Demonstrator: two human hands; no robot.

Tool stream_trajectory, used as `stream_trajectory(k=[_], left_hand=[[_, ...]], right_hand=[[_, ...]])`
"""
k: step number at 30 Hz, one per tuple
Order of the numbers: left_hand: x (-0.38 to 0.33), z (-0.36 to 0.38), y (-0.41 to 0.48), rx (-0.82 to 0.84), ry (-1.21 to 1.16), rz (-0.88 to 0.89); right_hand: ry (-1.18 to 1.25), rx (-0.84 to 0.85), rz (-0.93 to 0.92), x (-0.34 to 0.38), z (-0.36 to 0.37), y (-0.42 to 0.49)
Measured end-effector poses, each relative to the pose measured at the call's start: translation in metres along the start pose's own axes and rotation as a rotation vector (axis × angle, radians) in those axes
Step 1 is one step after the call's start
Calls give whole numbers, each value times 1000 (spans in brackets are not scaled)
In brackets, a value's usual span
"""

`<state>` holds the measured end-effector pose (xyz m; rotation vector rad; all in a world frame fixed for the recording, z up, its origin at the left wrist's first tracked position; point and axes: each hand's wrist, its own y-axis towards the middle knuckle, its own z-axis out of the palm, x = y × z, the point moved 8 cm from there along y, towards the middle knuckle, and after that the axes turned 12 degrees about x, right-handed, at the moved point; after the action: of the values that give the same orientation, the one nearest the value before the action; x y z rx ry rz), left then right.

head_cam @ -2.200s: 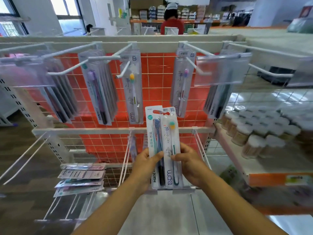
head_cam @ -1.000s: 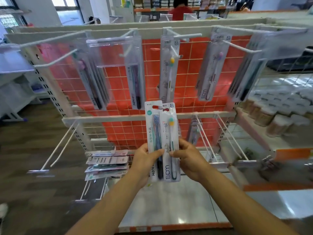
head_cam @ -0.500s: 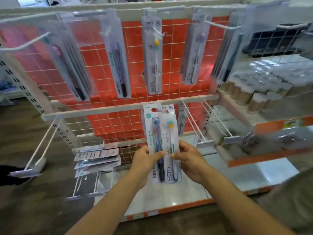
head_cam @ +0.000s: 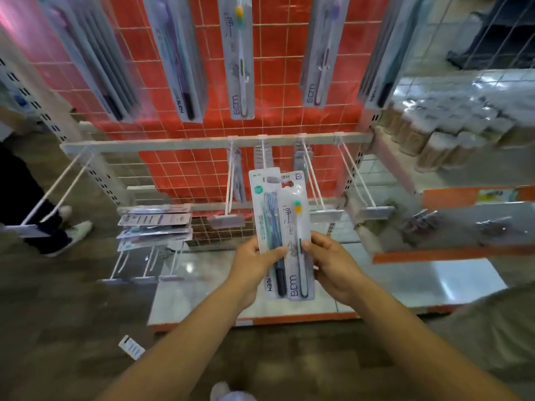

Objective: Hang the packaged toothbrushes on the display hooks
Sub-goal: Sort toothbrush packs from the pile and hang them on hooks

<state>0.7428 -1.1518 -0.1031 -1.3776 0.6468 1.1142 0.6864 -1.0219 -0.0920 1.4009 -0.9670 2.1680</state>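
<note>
head | left hand (head_cam: 252,267) grips blue toothbrush pack (head_cam: 265,206) | right hand (head_cam: 333,263) pinches yellow-tipped pack (head_cam: 293,227)

Illumination is recorded as bright, even and diffuse, seemingly from overhead; no hard-edged shadows are cast. White glare patches are noted on the glossy bottom shelf (head_cam: 463,279) at lower right, and a pale sheen on the plastic of the hanging packs (head_cam: 240,53) along the top. Motion blur is observed over most of the frame. It is heaviest at upper right, where the jars (head_cam: 445,134) are smeared. The held toothbrush packs (head_cam: 289,227) at centre are rendered sharpest, with large print legible. The floor (head_cam: 58,328) at lower left is reproduced dark and streaked. Wide-angle distortion is seen at the edges: the rack upright (head_cam: 37,105) at far left is tilted.
</note>
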Motion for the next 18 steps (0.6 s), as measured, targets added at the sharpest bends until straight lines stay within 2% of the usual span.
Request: stream_trajectory(k=[9,18], left_hand=[[44,24,10,-16,60,-90],[54,31,34,-28,60,-93]], right_hand=[[32,-32,66,-41,-30,-15],[47,-60,48,-50,-48,-1]])
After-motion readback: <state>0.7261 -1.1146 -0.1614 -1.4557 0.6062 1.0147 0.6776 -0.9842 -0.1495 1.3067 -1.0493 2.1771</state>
